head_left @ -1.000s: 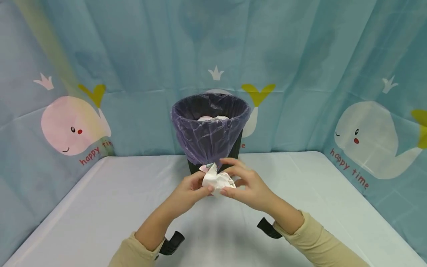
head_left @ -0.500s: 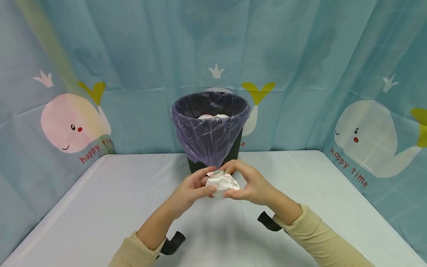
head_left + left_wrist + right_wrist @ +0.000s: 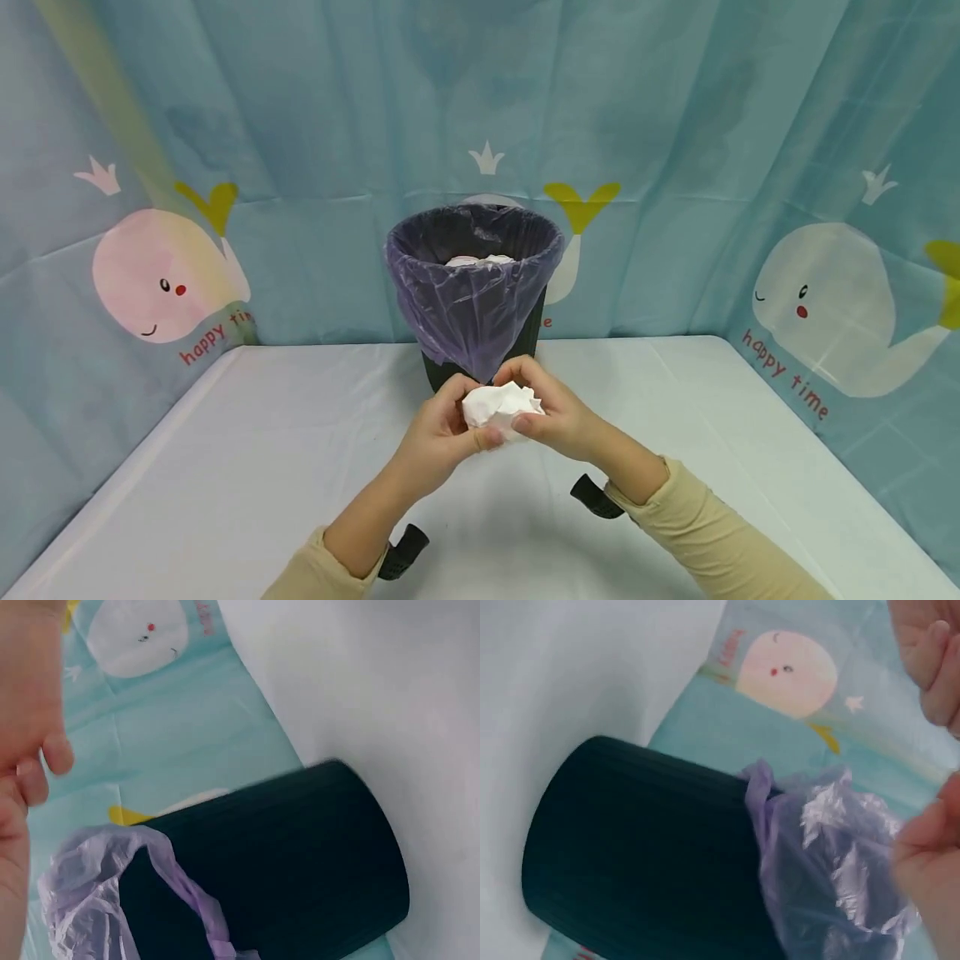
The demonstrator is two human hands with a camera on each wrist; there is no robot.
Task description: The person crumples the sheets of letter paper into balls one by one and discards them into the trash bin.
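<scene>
A crumpled ball of white paper (image 3: 501, 407) is held up between both hands, just in front of the trash bin. My left hand (image 3: 433, 435) grips its left side, thumb across the front and fingers curled behind. On the right side, my right hand (image 3: 564, 415) holds it with bent fingers and thumb. The fingertips behind the paper are hidden. Behind the hands stands a black trash bin (image 3: 531, 332) lined with a purple plastic bag (image 3: 472, 312), which folds over the rim. In both wrist views the hands show only at the edges, and the paper is out of sight.
White crumpled paper (image 3: 480, 261) lies inside the bin. The bin stands upright near the back edge of the white tabletop (image 3: 225, 467). A blue curtain (image 3: 315, 125) with printed whales hangs around the back and sides.
The paper has become a more compact ball, and its upright corner and coloured print no longer show. My fingers have closed more around it. The bin has not moved.
</scene>
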